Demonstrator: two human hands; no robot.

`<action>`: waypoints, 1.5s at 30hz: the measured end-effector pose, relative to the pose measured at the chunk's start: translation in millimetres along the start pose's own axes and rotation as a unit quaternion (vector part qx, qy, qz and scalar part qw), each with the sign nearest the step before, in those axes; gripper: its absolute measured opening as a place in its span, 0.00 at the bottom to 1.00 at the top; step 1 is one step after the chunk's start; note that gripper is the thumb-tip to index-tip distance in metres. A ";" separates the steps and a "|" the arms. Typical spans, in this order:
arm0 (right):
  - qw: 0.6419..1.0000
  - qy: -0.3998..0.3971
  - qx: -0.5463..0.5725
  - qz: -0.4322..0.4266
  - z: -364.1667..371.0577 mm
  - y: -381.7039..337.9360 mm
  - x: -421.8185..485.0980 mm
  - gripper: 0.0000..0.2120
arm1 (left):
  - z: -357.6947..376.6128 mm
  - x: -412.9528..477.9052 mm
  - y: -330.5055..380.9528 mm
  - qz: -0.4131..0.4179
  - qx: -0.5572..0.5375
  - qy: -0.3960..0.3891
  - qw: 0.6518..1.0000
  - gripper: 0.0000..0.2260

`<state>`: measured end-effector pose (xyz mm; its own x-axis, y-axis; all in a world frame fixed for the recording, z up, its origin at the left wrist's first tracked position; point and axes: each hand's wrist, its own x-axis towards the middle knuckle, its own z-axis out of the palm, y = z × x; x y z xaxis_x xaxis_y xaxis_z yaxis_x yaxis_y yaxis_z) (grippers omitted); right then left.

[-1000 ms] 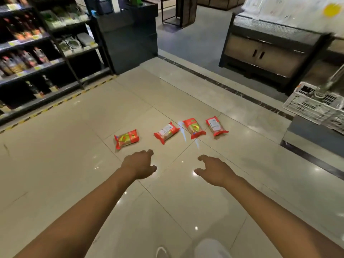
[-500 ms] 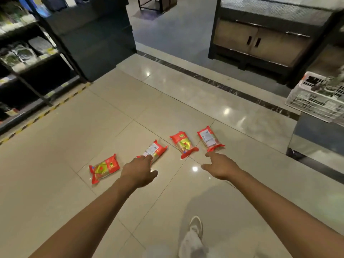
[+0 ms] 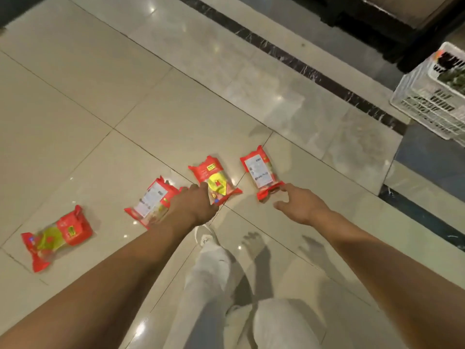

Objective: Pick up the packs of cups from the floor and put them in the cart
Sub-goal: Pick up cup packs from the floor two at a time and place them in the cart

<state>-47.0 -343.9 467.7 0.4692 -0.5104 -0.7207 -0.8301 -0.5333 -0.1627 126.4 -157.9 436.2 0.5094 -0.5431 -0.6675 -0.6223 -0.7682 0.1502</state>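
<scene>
Several red packs of cups lie in a row on the beige tiled floor. The far-left pack (image 3: 56, 235) lies apart. My left hand (image 3: 195, 205) hovers between the second pack (image 3: 151, 201) and the third pack (image 3: 215, 178), its fingers reaching the third pack's near edge and covering part of the second. My right hand (image 3: 299, 204) is open with its fingers spread, fingertips at the near red end of the rightmost pack (image 3: 260, 171). Neither hand holds anything. The cart is not in view.
A white plastic crate (image 3: 432, 96) with dark contents stands at the right edge on a dark low platform (image 3: 427, 157). A black marble strip (image 3: 289, 56) crosses the floor behind the packs. My white trousers and shoe (image 3: 207, 239) are below the hands.
The view has tilted down and closer to the floor. Both hands have reached forward to the packs: left to the middle ones, right to the rightmost one.
</scene>
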 end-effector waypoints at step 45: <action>0.934 -0.037 0.346 -0.078 -93.4 -6.4 121.0 0.38 | -46.0 -6.0 -49.3 -0.241 -0.697 0.138 0.661 0.19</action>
<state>43.2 -465.3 444.5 0.5994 -0.4021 -0.6921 -0.7617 -0.0207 -0.6476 181.3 -132.3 466.3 0.6585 -0.0150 -0.7525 0.7053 -0.3367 0.6239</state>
